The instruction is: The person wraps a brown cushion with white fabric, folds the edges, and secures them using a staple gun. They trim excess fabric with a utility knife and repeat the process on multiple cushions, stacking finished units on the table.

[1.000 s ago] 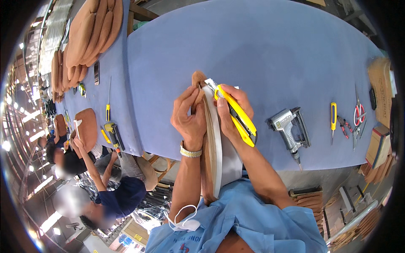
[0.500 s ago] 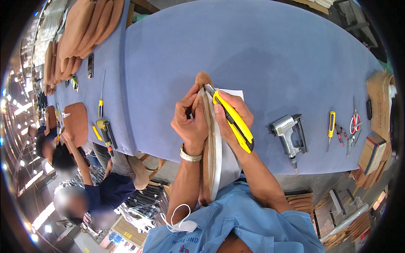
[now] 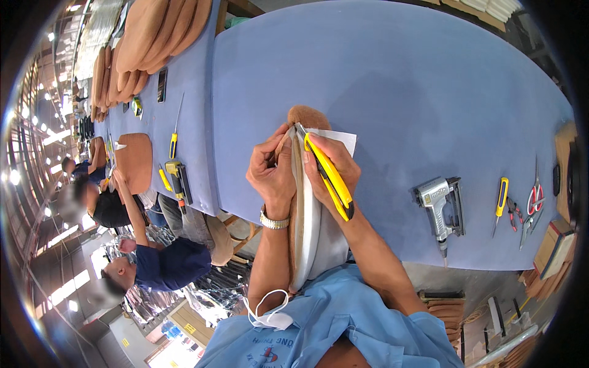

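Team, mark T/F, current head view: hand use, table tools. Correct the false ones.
1. The right hand holds a yellow-and-black utility knife. True.
2. The left hand is flat on the blue table. False: it pinches the brown padded piece.
3. The silver nail gun lies on the table. True.
4. The red-handled scissors are in the left hand. False: they lie on the table, at far right.
5. The yellow-handled screwdriver lies between nail gun and scissors. True.

Right hand (image 3: pixel 342 164) grips yellow cutter (image 3: pixel 330 176); left hand (image 3: pixel 270 176) pinches brown cushion (image 3: pixel 311 117) near blade (image 3: pixel 299 129).
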A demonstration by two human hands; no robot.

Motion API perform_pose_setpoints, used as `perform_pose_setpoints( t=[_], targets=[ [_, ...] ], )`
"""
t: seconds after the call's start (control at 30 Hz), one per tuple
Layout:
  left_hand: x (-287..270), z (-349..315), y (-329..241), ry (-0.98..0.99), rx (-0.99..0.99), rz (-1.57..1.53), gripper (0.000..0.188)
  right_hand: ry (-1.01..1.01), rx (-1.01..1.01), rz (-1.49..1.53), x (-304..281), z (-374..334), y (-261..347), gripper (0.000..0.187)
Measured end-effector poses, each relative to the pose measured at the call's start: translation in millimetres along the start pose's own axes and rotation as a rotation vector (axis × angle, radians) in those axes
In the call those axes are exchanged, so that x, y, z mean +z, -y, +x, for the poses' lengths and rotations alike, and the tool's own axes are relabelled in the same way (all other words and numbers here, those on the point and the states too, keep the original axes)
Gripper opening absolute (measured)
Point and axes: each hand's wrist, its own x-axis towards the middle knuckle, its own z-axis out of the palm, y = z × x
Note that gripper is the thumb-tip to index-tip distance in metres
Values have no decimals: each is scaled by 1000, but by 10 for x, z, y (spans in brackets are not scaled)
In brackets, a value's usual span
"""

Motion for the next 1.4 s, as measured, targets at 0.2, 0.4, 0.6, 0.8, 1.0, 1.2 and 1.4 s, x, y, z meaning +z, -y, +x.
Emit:
perform_pose_setpoints(
  t=[0.2, 0.4, 0.6, 0.8, 1.0, 1.2, 1.4],
  targets=[
    [-27, -78, -165, 8, -3, 164, 5, 19, -41, -60, -4, -34, 15, 31],
    [116, -196, -171, -10, 137, 199, 7, -16, -68, -105, -114, -56, -2, 33],
    [192, -224, -203, -20, 143, 162, 10, -16, -44, -170, -198, -30, 41, 35],
    [274, -259, -272, 2, 133, 96, 13, -38, 150, -117, -335, 26, 159, 29],
    [444, -423, -267, -61, -70, -376, 12, -143, 612, 304, -715, 142, 305, 38],
    [182, -481, -243, -238, -506, -793, 13, -305, 653, 297, -1724, 165, 88, 46],
    [-348, -873, -4, -234, -570, -632, 18, -156, 790, -490, -3710, 268, 65, 31]
  ],
)
